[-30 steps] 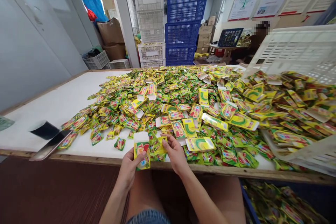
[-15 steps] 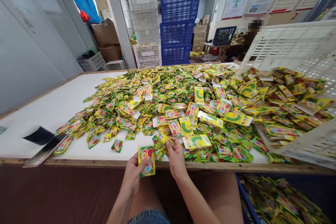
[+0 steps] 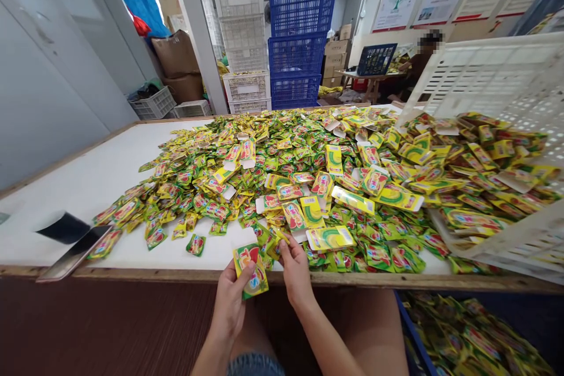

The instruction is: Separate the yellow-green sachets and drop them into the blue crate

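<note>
My left hand (image 3: pixel 231 296) is closed around a small yellow-green printed carton (image 3: pixel 251 270), thumb on its front. A white flap stands up at the carton's top end. Just to the right, my right hand (image 3: pixel 294 270) pinches a small yellow-green candy packet (image 3: pixel 275 242) near the table's front edge. Its fingertips partly cover the packet. Behind both hands spreads a big heap of such packets (image 3: pixel 282 153), with cartons mixed in. One of those cartons (image 3: pixel 330 238) lies just right of my right hand.
On the left of the white table (image 3: pixel 79 170) lie a phone (image 3: pixel 74 254) and a dark curved object (image 3: pixel 64 227). A tipped white crate (image 3: pixel 493 70) spills cartons at right. Below sits a blue bin (image 3: pixel 416 335) of packets. Crates (image 3: pixel 302 6) are stacked behind; a person (image 3: pixel 412 67) sits far right.
The carton in my left hand has shifted slightly right and tilted, and its white top flap now shows. My right hand has barely moved, still pinching a packet.
</note>
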Demonstrator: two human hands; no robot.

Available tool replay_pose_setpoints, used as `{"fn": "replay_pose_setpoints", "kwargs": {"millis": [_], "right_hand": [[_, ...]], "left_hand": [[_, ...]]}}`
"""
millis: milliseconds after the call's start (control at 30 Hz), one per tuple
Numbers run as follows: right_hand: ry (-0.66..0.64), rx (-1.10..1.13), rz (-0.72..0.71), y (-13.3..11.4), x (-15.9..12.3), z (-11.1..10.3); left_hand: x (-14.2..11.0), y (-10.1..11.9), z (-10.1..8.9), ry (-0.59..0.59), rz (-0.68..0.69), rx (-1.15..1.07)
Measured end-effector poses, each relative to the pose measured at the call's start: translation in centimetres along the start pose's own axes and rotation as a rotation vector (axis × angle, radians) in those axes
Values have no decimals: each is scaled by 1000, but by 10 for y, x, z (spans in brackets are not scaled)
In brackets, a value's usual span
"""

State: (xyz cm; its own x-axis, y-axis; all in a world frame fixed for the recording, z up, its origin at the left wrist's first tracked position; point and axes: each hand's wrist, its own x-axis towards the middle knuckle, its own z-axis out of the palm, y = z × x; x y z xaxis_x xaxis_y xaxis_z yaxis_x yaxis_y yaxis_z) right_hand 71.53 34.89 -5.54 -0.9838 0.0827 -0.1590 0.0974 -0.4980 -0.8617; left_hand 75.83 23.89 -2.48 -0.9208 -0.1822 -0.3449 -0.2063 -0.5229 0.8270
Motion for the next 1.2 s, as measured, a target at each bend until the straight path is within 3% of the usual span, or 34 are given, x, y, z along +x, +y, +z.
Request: {"fn": "replay_pose_setpoints", "kwargs": {"millis": [267,467,633,733,833,967,1067,1200], "right_hand": [[-65,-149,-137,-1,-1,1],[-79,-67,-150,-16,3,-14],[-172,-63,-151,-35,3,-24],[-234,-133,-153,-40,2,-27],[-253,-278,-206,-47,-2,-30],[-304,-598,-372,-69,-8,-29],[-497,-943,-511,-88,-12,-22],[-672,-1425,-476,-100,-18,-8]], "left_hand": [[-1,-14,7,-56,-2,61],[5,-7,2,-127,43,55],[9,-2,-9,-215,-142,180],[8,1,-10,-292,-185,224],[6,4,-5,-379,-173,274],[6,1,1,-393,-81,427],[10,-6,2,-419,21,543],[13,-16,5,-465,126,630]]}}
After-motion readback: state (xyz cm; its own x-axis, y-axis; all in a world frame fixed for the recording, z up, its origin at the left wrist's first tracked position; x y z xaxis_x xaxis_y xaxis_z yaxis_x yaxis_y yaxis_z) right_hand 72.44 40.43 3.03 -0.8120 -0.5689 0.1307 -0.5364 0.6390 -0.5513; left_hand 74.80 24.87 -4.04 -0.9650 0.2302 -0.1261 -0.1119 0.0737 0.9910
